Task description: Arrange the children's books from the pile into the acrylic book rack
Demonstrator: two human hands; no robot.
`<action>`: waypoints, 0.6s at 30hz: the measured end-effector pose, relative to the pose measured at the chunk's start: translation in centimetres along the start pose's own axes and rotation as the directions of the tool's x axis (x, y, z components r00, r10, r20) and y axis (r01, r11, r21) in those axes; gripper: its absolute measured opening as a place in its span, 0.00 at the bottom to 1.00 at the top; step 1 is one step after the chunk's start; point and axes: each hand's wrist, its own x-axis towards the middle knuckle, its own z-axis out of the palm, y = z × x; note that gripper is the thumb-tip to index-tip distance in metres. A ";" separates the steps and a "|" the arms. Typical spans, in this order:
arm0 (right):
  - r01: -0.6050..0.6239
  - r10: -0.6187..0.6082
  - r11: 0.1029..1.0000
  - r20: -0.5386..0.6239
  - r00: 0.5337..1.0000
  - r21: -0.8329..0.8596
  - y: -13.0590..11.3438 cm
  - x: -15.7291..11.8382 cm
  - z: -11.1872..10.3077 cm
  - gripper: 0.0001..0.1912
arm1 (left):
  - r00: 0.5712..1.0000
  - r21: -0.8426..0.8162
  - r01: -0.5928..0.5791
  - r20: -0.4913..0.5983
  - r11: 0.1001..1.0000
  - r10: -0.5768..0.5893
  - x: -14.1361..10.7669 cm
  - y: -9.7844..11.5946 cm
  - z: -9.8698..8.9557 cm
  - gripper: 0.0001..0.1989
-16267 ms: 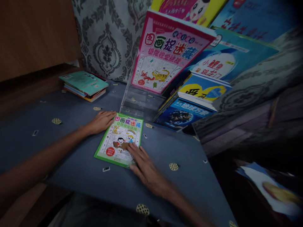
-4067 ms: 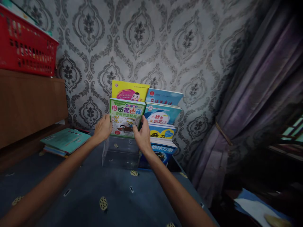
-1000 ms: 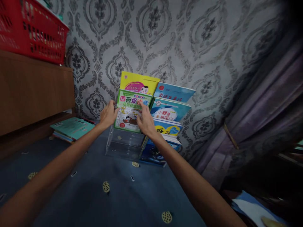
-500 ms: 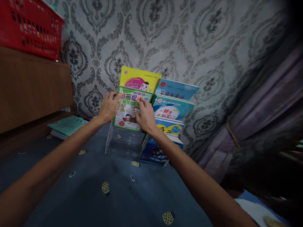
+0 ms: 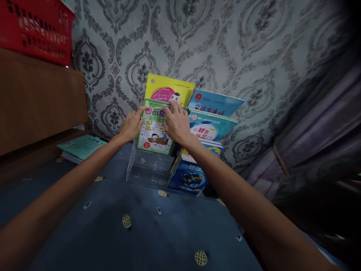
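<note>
A green-bordered picture book (image 5: 155,130) leans upright in a clear tiered rack (image 5: 152,180), in front of a yellow book (image 5: 183,88). My left hand (image 5: 131,123) touches its upper left edge, fingers apart. Across its upper right part lies my right hand (image 5: 178,122), fingers spread and bent, hiding some of the title. To the right in the rack, blue books stand in tiers: a light blue one (image 5: 216,102) at the back, a teal one (image 5: 222,126) before it, and a dark blue one (image 5: 188,180) lowest at the front.
A stack of books (image 5: 80,148) lies at the left on the dark blue patterned cloth (image 5: 107,226). Beyond it, a red basket (image 5: 42,34) sits on a wooden cabinet (image 5: 42,101). A purple curtain (image 5: 304,131) hangs at the right before the patterned wall.
My right hand has moved up the green-bordered book, nearer its top edge. My left hand stays near the book's left edge. The view has shifted slightly.
</note>
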 end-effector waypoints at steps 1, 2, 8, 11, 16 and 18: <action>-0.002 0.002 1.000 0.007 1.000 0.001 0.0 0.0 0.0 0.23 | 1.000 -0.005 0.007 -0.002 1.000 -0.007 0.1 0.0 0.0 0.25; -0.002 0.001 1.000 0.011 1.000 0.003 0.1 0.1 -0.1 0.22 | 1.000 -0.011 0.012 -0.006 1.000 -0.012 0.1 0.1 0.1 0.25; 0.011 -0.011 1.000 0.022 1.000 0.005 0.2 0.1 -0.2 0.24 | 1.000 -0.022 -0.025 -0.016 0.999 0.024 -0.4 -0.3 0.3 0.28; 0.019 -0.019 1.000 0.020 1.000 -0.001 0.3 -0.1 -0.4 0.24 | 0.999 -0.023 -0.039 -0.018 0.999 0.038 -1.2 -0.4 0.6 0.28; 0.054 -0.054 0.998 0.015 0.998 0.008 0.5 -0.3 -0.6 0.24 | 0.997 0.032 -0.034 -0.075 0.999 0.036 -2.6 0.1 1.1 0.29; 0.052 -0.051 0.999 0.033 0.998 -0.007 0.5 -0.2 -0.7 0.23 | 0.997 0.043 -0.043 -0.067 0.998 0.046 -2.8 0.2 1.2 0.30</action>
